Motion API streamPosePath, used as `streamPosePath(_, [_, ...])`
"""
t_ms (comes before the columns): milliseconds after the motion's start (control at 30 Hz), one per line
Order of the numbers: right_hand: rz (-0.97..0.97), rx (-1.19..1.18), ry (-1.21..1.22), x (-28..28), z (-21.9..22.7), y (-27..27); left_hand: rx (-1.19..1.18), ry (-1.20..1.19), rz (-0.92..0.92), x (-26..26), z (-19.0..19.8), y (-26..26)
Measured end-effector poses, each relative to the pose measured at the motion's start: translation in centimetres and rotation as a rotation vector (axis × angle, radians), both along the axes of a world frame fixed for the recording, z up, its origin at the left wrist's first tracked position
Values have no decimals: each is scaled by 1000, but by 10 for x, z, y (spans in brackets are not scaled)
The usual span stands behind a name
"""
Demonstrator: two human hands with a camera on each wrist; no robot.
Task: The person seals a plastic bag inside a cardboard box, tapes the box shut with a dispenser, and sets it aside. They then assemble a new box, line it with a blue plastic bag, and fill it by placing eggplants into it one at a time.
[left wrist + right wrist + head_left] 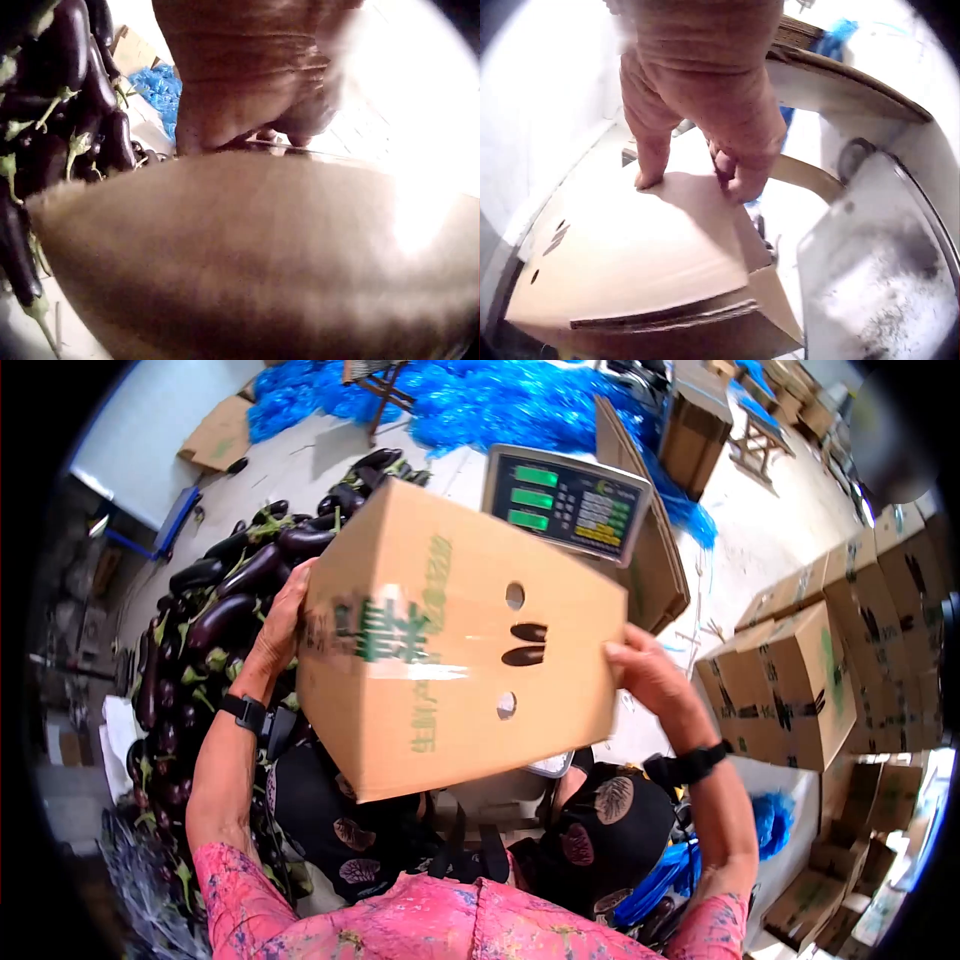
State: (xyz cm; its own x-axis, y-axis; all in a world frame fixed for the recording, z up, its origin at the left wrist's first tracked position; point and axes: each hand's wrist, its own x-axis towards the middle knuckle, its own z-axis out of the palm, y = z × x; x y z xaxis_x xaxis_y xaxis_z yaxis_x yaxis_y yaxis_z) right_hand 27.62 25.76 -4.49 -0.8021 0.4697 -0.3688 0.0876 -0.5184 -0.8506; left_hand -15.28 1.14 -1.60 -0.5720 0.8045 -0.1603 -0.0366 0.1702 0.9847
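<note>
Pink patterned sleeves (pixel 240 890), black leaf-print trousers (pixel 600 830), 2 black wrist straps (pixel 245 712).
</note>
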Motion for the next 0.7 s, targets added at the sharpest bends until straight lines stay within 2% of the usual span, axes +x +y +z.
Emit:
streamPosePath(33, [-19, 56, 42, 0, 26, 4, -208, -74, 127, 39, 42, 2])
streamPosePath(133, [-47, 292, 86, -5, 124, -18, -11, -199, -135, 25, 41, -32])
streamPosePath(167, [-157, 278, 126, -15, 153, -44, -10, -194, -206, 26, 39, -37])
streamPosePath(200, [-169, 289, 119, -24, 188, -72, -63, -154, -237, 24, 38, -29])
streamPosePath(267, [-42, 402, -14, -28, 212, -106, -237, -80, -328, 15, 40, -8])
streamPosePath(333, [384, 946, -112, -31, 218, -125, -262, 31, -404, 32, 64, 0])
streamPosePath(400, [616, 1220, -49, -38, 212, -160, -234, 120, -537, 51, 90, 9])
streamPosePath(467, [636, 1471, -116, -41, 176, -201, -220, 139, -572, 75, 105, 14])
streamPosePath(533, [674, 1583, -167, -47, 135, -224, -224, 202, -581, 99, 91, 25])
streamPosePath(600, [772, 1589, -229, -46, 87, -229, -276, 361, -637, 127, 98, 27])
streamPosePath(633, [823, 1585, -253, -45, 76, -232, -320, 429, -612, 127, 63, 34])
streamPosePath(667, [753, 1550, -233, -43, 78, -233, -368, 496, -587, 127, 26, 41])
streamPosePath(700, [684, 1517, -211, -40, 83, -230, -464, 333, -609, 131, 26, 38])
